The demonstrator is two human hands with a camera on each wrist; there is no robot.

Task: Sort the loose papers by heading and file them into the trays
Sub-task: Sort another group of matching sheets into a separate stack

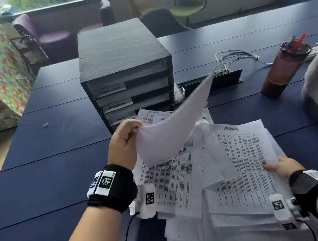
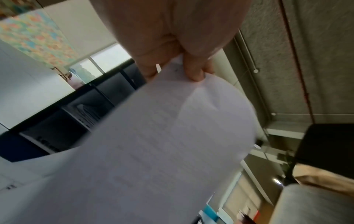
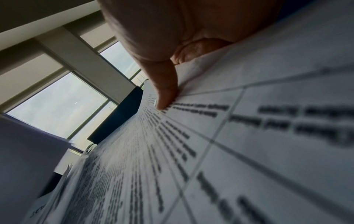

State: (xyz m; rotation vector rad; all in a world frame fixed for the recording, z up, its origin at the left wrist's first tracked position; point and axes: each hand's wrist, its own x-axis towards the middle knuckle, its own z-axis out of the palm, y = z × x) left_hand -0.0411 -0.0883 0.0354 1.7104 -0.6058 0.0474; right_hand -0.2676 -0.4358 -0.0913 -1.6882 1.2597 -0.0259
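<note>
A: What's on the left of the desk (image 1: 38,181)?

B: Bare blue top, mostly. Toward the far edge stands the tray rack (image 1: 125,71), dark, with paper in its slots. Labels read "ADMIN" on one slot; the others are too blurred to read.

A: And the left hand (image 1: 125,141)?

B: Raised just in front of the rack, fingers and thumb pinching one corner of a sheet (image 1: 173,126). The sheet curls up and away toward the rack, blank side facing the head camera. In the wrist view the fingers (image 2: 193,71) are clamped on its edge.

A: The pile (image 1: 214,174)?

B: Spread at the near edge, middle to right, printed pages overlapping. The top right page (image 1: 246,154) is headed "admin" by hand.

A: Right hand (image 1: 282,167)?

B: On that page's right edge, thumb (image 3: 164,91) pressed on top of the print. Whether the fingers curl under it, I cannot tell.

A: Further right?

B: A dark tumbler (image 1: 283,69) with a red straw, near the far right, well apart from the pile.
</note>
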